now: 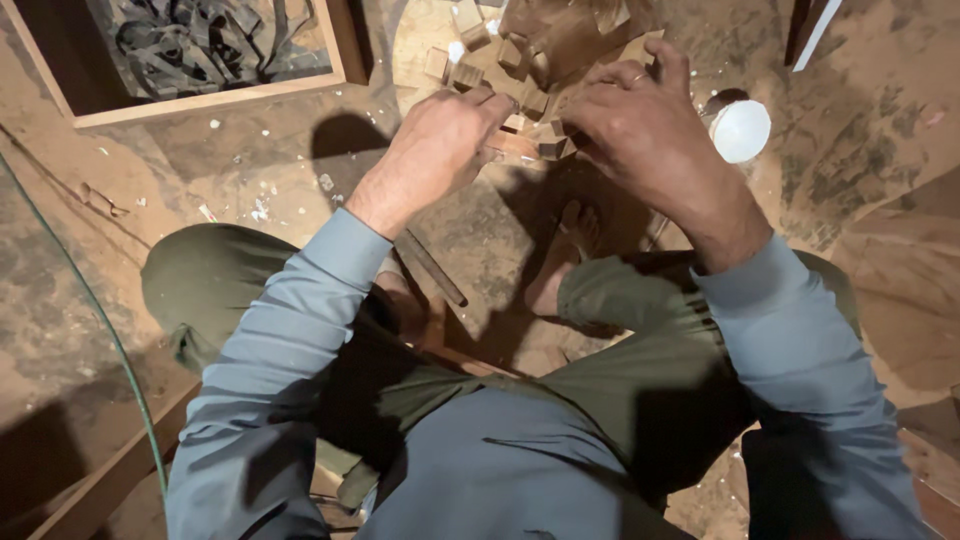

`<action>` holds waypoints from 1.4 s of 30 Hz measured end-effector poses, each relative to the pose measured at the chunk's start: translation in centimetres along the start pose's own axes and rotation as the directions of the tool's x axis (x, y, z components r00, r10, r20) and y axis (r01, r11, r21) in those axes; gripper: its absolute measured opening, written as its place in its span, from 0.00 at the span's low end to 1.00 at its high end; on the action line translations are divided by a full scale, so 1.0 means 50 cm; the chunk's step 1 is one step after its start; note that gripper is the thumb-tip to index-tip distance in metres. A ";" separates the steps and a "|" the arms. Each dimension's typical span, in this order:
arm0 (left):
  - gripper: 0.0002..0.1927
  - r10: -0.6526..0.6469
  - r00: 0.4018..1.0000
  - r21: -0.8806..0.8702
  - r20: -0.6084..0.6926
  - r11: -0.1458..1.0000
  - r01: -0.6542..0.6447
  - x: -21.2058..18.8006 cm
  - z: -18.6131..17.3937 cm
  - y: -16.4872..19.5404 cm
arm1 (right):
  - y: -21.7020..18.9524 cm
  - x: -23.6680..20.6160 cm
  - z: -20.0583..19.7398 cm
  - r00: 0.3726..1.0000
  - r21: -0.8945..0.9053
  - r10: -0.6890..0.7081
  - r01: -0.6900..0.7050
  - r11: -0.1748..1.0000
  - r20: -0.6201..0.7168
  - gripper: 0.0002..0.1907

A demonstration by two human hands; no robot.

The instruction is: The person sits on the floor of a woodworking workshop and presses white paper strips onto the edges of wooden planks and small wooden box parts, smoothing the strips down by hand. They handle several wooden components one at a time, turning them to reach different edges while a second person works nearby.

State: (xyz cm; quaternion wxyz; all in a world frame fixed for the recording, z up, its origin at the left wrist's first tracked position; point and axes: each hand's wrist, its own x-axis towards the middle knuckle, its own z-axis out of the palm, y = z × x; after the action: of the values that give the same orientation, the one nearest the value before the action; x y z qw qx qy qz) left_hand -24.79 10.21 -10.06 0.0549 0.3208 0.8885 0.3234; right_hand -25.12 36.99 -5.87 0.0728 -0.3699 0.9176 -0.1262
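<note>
The left hand (440, 150) sat just left of centre in the upper frame, its fingers curled down onto a small wooden block (512, 146) that lay between both hands. The right hand (640, 125), upper right of centre, pinched the same cluster from the other side, fingers bent; whether either truly gripped a piece could not be told. More wooden blocks (480, 60) lay scattered at top centre. A white round lid (741, 130) sat just right of the right hand. A wooden frame (210, 95) filled the upper left. Both forearms reached forward from blue sleeves.
</note>
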 end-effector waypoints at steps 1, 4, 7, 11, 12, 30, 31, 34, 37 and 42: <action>0.17 0.000 1.000 -0.006 0.003 1.000 0.000 0.000 0.003 0.001 | 0.001 -0.002 0.004 1.000 0.013 -0.007 0.007 1.000 -0.011 0.15; 0.19 0.033 0.999 0.013 -0.009 0.999 -0.033 0.004 0.007 0.001 | 0.007 -0.008 0.012 1.000 -0.038 -0.012 0.012 0.999 -0.011 0.11; 0.19 0.022 1.000 0.016 0.016 1.000 -0.022 0.010 0.008 0.006 | 0.013 -0.014 0.018 0.999 -0.059 -0.035 0.033 0.998 -0.033 0.08; 0.18 0.028 1.000 0.016 0.013 0.999 -0.028 0.016 0.011 0.017 | 0.024 -0.020 0.025 0.999 -0.142 -0.044 0.043 0.989 -0.009 0.07; 0.18 0.027 1.000 0.021 0.013 0.999 -0.027 0.018 0.011 0.019 | 0.026 -0.022 0.026 0.999 -0.146 -0.051 0.048 0.988 -0.015 0.07; 0.21 0.058 0.997 -0.024 0.053 0.998 -0.057 0.021 -0.008 0.024 | 0.026 -0.028 0.007 0.999 -0.020 -0.020 0.019 1.000 -0.037 0.04; 0.21 0.045 0.997 -0.013 0.062 0.999 -0.044 0.021 -0.009 0.026 | 0.025 -0.026 0.006 0.999 -0.019 -0.010 0.009 1.000 -0.036 0.04; 0.22 -0.025 0.992 -0.001 0.127 1.000 0.025 0.019 -0.013 0.032 | 0.026 -0.021 0.003 1.000 -0.001 -0.001 0.001 1.000 -0.023 0.05; 0.19 0.010 0.995 0.000 0.102 1.000 -0.010 0.017 -0.024 0.033 | 0.027 -0.020 -0.002 0.998 0.046 -0.007 0.010 0.999 -0.061 0.04; 0.23 0.036 0.994 0.076 0.100 0.996 -0.044 0.008 -0.066 0.023 | 0.033 -0.023 -0.021 0.997 0.141 -0.004 0.014 0.990 -0.073 0.07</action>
State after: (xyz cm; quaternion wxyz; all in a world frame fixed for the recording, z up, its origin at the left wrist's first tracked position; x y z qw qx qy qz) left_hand -25.49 9.35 -6.74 0.0795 0.3560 0.8901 0.2733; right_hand -25.63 39.09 -5.29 0.0646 -0.3632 0.9067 -0.2045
